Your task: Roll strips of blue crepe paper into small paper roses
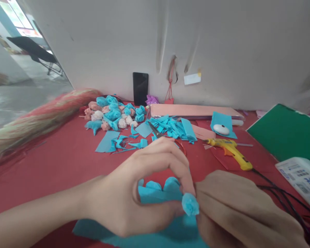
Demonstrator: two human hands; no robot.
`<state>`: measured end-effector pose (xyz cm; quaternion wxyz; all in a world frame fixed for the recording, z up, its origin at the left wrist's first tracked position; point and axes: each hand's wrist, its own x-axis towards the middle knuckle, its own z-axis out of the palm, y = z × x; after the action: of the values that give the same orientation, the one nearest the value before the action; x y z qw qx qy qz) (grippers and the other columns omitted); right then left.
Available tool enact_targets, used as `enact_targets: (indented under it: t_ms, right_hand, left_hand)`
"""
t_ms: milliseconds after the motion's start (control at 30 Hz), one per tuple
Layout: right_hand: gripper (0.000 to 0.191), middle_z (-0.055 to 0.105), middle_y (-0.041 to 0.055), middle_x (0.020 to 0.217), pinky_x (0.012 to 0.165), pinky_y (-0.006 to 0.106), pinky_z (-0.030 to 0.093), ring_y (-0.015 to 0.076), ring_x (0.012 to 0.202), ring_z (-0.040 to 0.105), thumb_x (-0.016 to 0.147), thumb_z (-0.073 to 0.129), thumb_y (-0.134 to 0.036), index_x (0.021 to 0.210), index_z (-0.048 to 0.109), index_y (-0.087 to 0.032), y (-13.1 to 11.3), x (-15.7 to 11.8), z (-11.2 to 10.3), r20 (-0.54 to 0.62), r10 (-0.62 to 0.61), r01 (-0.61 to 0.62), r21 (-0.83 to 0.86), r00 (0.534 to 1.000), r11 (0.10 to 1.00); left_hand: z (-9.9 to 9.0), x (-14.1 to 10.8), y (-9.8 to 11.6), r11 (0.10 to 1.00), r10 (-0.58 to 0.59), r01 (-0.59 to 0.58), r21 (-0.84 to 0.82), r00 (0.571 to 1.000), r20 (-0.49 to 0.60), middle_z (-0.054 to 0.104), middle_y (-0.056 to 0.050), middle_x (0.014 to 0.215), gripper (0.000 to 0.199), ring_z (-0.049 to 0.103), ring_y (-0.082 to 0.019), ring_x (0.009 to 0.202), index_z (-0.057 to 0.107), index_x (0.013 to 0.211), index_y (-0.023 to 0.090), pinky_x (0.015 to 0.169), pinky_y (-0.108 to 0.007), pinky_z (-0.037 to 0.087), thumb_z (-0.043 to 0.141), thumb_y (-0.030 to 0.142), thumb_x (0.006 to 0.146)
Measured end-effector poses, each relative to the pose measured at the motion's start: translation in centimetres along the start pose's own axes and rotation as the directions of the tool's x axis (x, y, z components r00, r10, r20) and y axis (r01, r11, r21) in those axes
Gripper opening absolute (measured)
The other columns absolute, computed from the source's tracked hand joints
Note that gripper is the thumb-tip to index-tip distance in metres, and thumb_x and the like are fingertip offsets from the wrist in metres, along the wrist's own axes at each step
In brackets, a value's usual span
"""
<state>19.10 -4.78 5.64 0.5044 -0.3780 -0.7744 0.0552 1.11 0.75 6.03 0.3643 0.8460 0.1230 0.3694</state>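
A small rolled blue crepe paper flower [190, 204] is pinched between the thumb and fingertips of my left hand [129, 189]. My right hand [243, 210] is closed right beside the flower, its fingers pressed together against it and partly blurred; its fingertips are hidden. Behind and below my hands spreads blue crepe paper [155, 194] with a scalloped upper edge, largely covered by my left hand. Just past my left knuckles lie scissors [156, 131], their handles mostly hidden.
Finished blue, pink and white paper flowers [113, 113] are heaped at the back left, near blue scraps [170, 125]. A yellow hot glue gun [231, 150] with a black cord lies right. A phone [140, 88] leans on the wall; a green board [286, 134] stands far right.
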Motion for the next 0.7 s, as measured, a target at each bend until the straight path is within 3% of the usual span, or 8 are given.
enact_targets:
  t_ms: [133, 300, 500, 700]
  right_hand:
    - [0.012, 0.069, 0.0003, 0.058, 0.043, 0.026, 0.054, 0.0182, 0.053, 0.067, 0.081, 0.069, -0.034, 0.069, 0.072, -0.033, -0.2, -0.1, 1.2, -0.011, -0.006, 0.006, -0.014, 1.0, 1.0]
    - [0.013, 0.069, 0.0006, 0.059, 0.044, 0.026, 0.054, 0.0181, 0.053, 0.067, 0.083, 0.067, -0.039, 0.072, 0.073, -0.034, -0.4, -0.2, 2.3, -0.027, -0.012, 0.011, -0.038, 1.0, 0.999]
    - [0.016, 0.069, -0.0023, 0.056, 0.042, 0.024, 0.052, 0.0146, 0.047, 0.064, 0.084, 0.064, -0.024, 0.072, 0.071, -0.033, 0.0, -0.8, 1.3, -0.013, -0.048, 0.047, -0.081, 0.999, 0.996]
    - [0.014, 0.072, -0.0009, 0.062, 0.051, 0.021, 0.053, 0.0096, 0.049, 0.063, 0.082, 0.063, -0.006, 0.076, 0.069, -0.017, 0.9, -1.5, 0.7, 0.035, -0.151, 0.152, -0.028, 0.988, 0.988]
  left_hand:
    - [-0.1, 0.0, -0.2, 0.999, 0.031, -0.031, -0.04, 1.0, 0.005, 0.065, 0.0, 0.075, 0.017, 0.06, -0.013, 0.075, 0.061, 0.079, 0.017, 0.083, -0.026, 0.052, 0.066, 0.003, 0.072]
    - [0.2, 0.0, -0.5, 0.996, 0.082, -0.082, -0.029, 0.996, -0.029, 0.061, 0.001, 0.068, 0.019, 0.056, -0.01, 0.068, 0.058, 0.075, 0.017, 0.078, -0.024, 0.05, 0.071, 0.004, 0.067]
    - [0.8, 0.1, -0.6, 0.997, 0.082, -0.083, -0.005, 0.995, -0.054, 0.054, 0.001, 0.068, 0.019, 0.055, -0.012, 0.069, 0.054, 0.073, 0.018, 0.071, -0.027, 0.05, 0.062, 0.003, 0.064]
    - [1.3, 0.0, -0.6, 0.998, 0.059, -0.059, 0.008, 0.997, -0.056, 0.052, 0.002, 0.07, 0.017, 0.052, -0.011, 0.07, 0.051, 0.072, 0.018, 0.083, -0.03, 0.049, 0.056, 0.003, 0.065]
